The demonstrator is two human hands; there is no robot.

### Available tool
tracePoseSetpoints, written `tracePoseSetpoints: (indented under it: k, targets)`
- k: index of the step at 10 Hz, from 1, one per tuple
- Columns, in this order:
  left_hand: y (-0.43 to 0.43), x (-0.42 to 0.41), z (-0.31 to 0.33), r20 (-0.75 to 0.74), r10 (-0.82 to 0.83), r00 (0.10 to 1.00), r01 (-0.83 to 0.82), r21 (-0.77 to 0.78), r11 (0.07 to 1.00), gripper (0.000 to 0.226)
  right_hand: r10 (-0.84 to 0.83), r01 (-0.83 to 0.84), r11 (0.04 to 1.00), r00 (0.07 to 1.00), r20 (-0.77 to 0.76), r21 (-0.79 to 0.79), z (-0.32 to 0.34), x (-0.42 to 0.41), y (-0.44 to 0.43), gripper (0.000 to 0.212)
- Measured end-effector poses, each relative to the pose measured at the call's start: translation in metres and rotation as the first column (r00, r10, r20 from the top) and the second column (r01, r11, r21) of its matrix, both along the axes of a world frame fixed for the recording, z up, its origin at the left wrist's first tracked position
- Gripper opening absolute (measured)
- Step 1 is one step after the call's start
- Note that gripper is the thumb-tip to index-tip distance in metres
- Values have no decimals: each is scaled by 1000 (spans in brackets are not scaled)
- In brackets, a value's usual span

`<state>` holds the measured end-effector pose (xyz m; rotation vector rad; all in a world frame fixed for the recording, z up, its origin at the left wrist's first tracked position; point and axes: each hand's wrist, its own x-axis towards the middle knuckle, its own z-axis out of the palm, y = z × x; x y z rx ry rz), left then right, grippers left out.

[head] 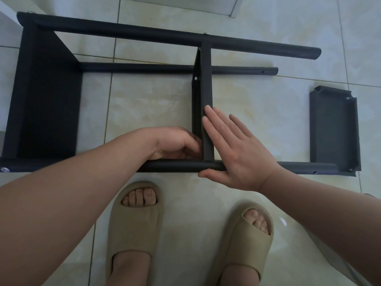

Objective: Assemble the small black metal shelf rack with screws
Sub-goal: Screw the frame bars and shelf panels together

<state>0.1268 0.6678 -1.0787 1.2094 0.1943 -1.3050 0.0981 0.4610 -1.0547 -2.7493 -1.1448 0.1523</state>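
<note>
The black metal rack (127,32) lies on its side on the tiled floor, its round posts running left to right. One shelf panel (47,96) closes the left end. A middle shelf panel (206,79) stands between the posts. My right hand (233,149) lies flat with straight fingers against that panel's right face, thumb under the near post (177,166). My left hand (175,143) is curled at the panel's left side where it meets the near post; what its fingertips hold is hidden. A loose third panel (334,129) lies at the right. A screw head (3,169) shows at the near post's left end.
My two feet in beige slippers (134,223) stand just in front of the near post. A white furniture edge (233,7) is at the top. Pale floor tiles (257,104) surround the rack, with bare floor between the middle panel and the loose panel.
</note>
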Motion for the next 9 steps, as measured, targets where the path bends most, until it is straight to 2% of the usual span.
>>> tracePoseSetpoints:
  k: [1, 2, 5, 6, 8, 9]
  targets:
    - [-2, -1, 1, 54, -64, 996, 60, 78, 995, 22, -2, 2, 1000, 1000, -4, 1, 0, 0, 0, 101]
    - [-3, -1, 1, 100, -65, 993, 50, 141, 989, 15, -1, 1, 1000, 1000, -3, -3, 0, 0, 0, 102]
    - [-2, 1, -4, 32, 14, 999, -14, 29, 999, 16, -3, 3, 1000, 1000, -3, -7, 0, 0, 1, 102]
    - [-1, 1, -1, 12, -33, 999, 33, -6, 999, 29, -6, 6, 1000, 1000, -7, -3, 1, 0, 1, 102]
    - [-3, 0, -2, 78, -49, 996, 39, 126, 991, 10, -7, 7, 1000, 1000, -10, -9, 2, 0, 1, 102]
    - [-3, 0, -3, 95, -38, 995, 25, 134, 991, 16, -7, 7, 1000, 1000, -9, -12, 2, 0, 1, 102]
